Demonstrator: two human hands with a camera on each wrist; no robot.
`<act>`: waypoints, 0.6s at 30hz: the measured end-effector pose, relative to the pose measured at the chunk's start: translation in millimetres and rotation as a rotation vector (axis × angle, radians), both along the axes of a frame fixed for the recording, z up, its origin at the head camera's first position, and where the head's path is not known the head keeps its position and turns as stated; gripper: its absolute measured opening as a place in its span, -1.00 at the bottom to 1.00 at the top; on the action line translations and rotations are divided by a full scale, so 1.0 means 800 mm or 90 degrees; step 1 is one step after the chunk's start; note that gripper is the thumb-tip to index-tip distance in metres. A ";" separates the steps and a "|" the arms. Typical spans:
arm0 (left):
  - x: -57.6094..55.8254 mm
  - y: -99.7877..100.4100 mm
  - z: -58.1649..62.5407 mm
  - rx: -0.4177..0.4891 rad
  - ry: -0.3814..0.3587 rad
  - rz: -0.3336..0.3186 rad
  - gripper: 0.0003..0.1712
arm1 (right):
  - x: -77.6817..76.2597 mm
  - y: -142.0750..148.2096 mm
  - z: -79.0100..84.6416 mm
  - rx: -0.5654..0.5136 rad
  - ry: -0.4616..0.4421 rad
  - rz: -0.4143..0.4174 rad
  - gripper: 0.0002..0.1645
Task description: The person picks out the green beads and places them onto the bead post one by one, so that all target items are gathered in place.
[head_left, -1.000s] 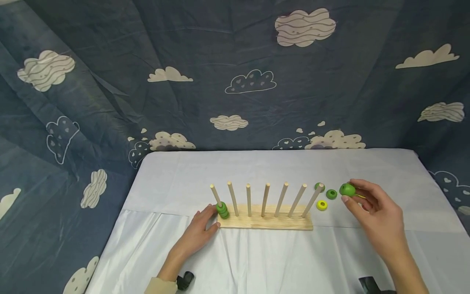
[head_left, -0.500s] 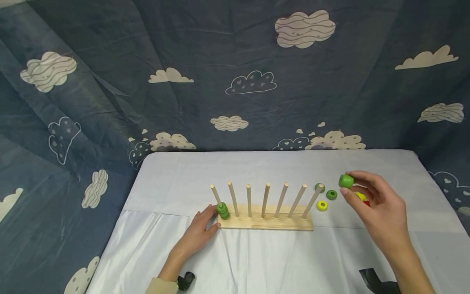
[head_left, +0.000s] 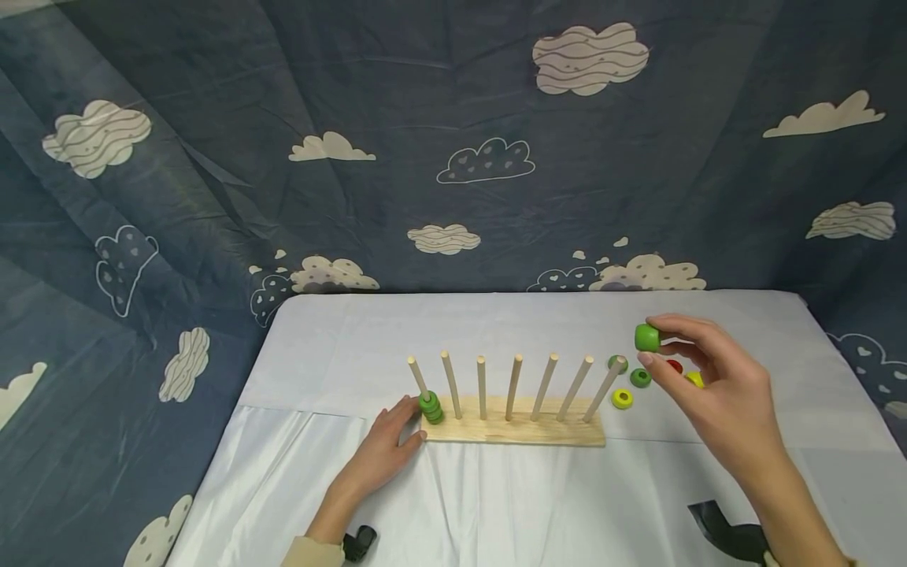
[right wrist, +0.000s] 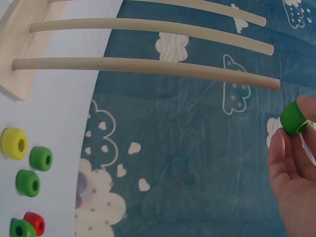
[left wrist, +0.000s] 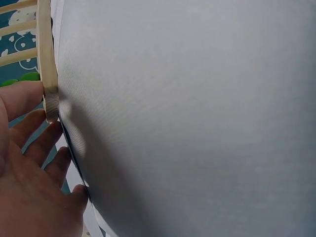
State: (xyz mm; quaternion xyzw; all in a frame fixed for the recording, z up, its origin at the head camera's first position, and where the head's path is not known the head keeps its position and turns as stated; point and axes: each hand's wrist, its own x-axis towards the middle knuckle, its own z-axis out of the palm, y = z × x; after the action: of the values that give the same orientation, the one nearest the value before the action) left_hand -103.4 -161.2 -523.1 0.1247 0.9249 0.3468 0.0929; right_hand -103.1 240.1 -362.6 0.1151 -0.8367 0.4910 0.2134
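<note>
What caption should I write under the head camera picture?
Right hand pinches a green bead while the left hand holds the wooden peg board's end.

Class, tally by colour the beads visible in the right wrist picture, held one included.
Green beads: 4 (1 pinched by the right hand, 3 on the table)
Yellow bead: 1
Red bead: 1
Total: 6

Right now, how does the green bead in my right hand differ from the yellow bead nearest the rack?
The green bead is held up by the right hand; the yellow bead rests on the white cloth. In the head view, the green bead shows its side, the yellow bead its hole. Both are rounded.
</note>
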 end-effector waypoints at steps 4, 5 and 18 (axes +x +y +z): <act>0.000 0.000 0.000 0.003 0.002 0.001 -0.41 | -0.003 -0.007 0.007 0.008 0.005 0.012 -0.25; 0.000 0.000 0.000 0.002 0.002 0.002 -0.41 | -0.003 -0.009 0.009 0.012 0.006 0.016 -0.24; 0.002 0.000 0.001 0.001 0.001 0.004 -0.41 | -0.016 -0.029 0.026 0.086 0.052 0.090 -0.22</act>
State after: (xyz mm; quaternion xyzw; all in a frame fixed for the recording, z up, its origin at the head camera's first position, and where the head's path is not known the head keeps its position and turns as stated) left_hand -102.1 -161.2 -522.2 0.1225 0.9252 0.3475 0.0908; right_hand -115.7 217.1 -342.1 0.2083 -0.8482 0.4422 0.2040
